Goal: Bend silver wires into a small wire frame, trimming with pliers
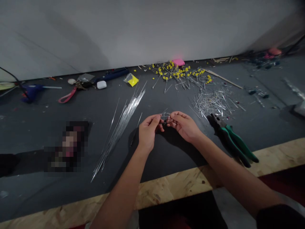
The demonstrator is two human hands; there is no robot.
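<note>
Between my two hands is a small frame of bent silvery wire [165, 114], roughly loop-shaped with short crosspieces. My left hand [150, 128] pinches its left side between thumb and fingers. On its right side, the fingertips of my right hand [183, 124] are closed on the wire. A bundle of long straight wires [124, 122] lies to the left of my left hand, with a single wire [136, 129] closer in. Right of my right hand rest green-handled pliers [232, 140], and behind them a heap of short cut wire pieces [213, 100].
Yellow-tipped wire stems [176, 72] lie along the wall beside a pink lump [178, 62] and a wooden stick [224, 79]. Left are a yellow packet [132, 79], a white case [101, 84], keys with a pink strap [68, 96] and a blue glue gun [33, 91]. A wooden edge [171, 190] runs along the front.
</note>
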